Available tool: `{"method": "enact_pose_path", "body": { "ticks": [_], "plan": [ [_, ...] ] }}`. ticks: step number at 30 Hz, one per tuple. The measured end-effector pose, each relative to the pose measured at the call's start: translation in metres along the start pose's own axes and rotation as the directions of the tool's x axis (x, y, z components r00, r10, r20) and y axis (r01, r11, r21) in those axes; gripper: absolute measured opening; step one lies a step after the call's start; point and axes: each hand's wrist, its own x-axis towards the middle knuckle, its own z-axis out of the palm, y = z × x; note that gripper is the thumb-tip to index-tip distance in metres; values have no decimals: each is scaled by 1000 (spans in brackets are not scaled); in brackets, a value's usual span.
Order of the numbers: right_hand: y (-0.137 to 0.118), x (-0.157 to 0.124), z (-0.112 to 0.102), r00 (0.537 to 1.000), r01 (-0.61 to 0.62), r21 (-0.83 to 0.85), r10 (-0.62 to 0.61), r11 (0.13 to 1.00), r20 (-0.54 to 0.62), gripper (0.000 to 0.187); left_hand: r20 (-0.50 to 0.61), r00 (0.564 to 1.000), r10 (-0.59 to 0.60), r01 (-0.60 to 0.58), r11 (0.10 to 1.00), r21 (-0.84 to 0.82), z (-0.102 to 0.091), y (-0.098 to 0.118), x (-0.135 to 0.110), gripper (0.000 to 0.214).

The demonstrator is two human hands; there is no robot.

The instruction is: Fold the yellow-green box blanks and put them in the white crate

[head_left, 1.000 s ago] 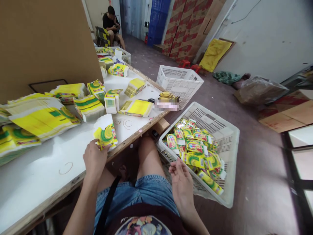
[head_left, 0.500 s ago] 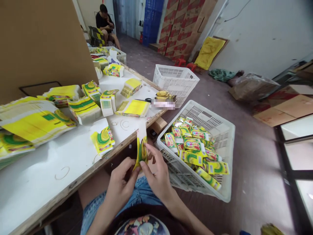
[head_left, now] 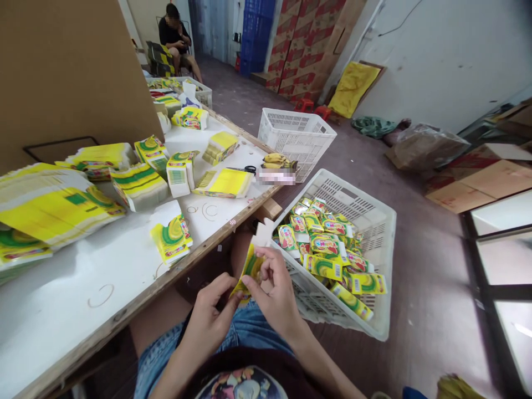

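Over my lap, both hands grip one small yellow and green carton blank (head_left: pixel 251 262) with a white flap at its top. My left hand (head_left: pixel 210 317) pinches its lower edge. My right hand (head_left: pixel 275 291) pinches its right side with curled fingers. A short stack of the same flat blanks (head_left: pixel 171 237) lies on the white table (head_left: pixel 75 277) to my left. To my right, a white plastic basket (head_left: pixel 376 233) on the floor holds several folded yellow and green cartons (head_left: pixel 328 249).
Tall stacks of flat yellow blanks (head_left: pixel 54 199) cover the table's left and back. Scissors (head_left: pixel 248 168) lie near its far edge. A second white basket (head_left: pixel 296 136) stands further off. A person (head_left: pixel 174 39) sits at the far end. Cardboard boxes (head_left: pixel 477 183) lie at right.
My left hand took a blank from the table stack and brought it over my lap. My right hand came up from beside the basket and gripped it too. The blank has since tilted.
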Motion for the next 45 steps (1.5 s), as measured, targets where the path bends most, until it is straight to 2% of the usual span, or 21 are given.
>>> {"method": "enact_pose_path", "body": {
  "ticks": [3,6,8,9,12,15,16,17,19,21,23,25,26,29,33,37,40,43,45],
  "plan": [
    [-1,-1,0,996,-75,146,82,986,-45,31,90,991,-95,115,961,-251,2,-4,2,26],
    [-3,-7,6,992,-125,258,119,958,39,22,245,953,-177,292,752,-591,10,-10,4,44],
    [-4,-12,11,991,-132,268,122,954,54,15,301,937,-179,343,641,-687,16,-13,5,46],
    [-3,-14,13,992,-127,266,121,956,41,12,307,936,-171,344,625,-701,19,-14,5,44],
    [-1,-17,17,995,-84,256,97,963,-36,13,245,951,-190,308,662,-683,24,-14,6,39],
    [3,-16,15,986,-52,166,78,985,-150,39,108,953,-283,283,704,-651,25,-16,6,39],
    [4,-14,14,987,-59,125,77,990,-143,43,59,949,-309,273,714,-645,25,-18,7,40],
    [6,-13,13,992,-72,89,81,993,-101,38,13,944,-329,261,723,-639,24,-20,7,41],
    [11,-12,12,995,-104,30,103,994,14,14,-57,938,-343,237,752,-614,25,-24,8,41],
    [15,-12,11,988,-149,5,149,989,35,25,-72,944,-323,226,788,-573,26,-25,8,41],
    [18,-12,10,976,-214,25,215,976,-26,27,-50,955,-293,221,812,-540,26,-22,7,46],
    [19,-11,8,964,-255,119,262,960,-50,17,-29,965,-262,207,820,-533,26,-18,7,56],
    [19,-10,6,963,-255,186,267,949,-40,20,-18,970,-242,195,822,-535,24,-15,7,59],
    [17,-8,-4,974,-225,344,222,912,48,40,67,983,-173,180,815,-551,16,-10,9,64],
    [13,-5,-21,954,-264,354,187,897,236,36,257,959,-120,257,750,-610,0,-9,10,66],
    [11,-1,-33,931,-255,264,162,930,327,22,355,929,-107,319,721,-616,-3,-10,6,49],
    [11,0,-35,957,-155,180,103,971,270,33,380,918,-108,346,687,-639,2,-10,3,43],
    [13,-1,-31,979,-149,225,111,963,173,16,343,931,-122,329,683,-652,6,-9,3,65],
    [16,-1,-29,978,-194,282,163,940,131,29,341,932,-124,324,708,-628,6,-7,5,75]
  ]
}}
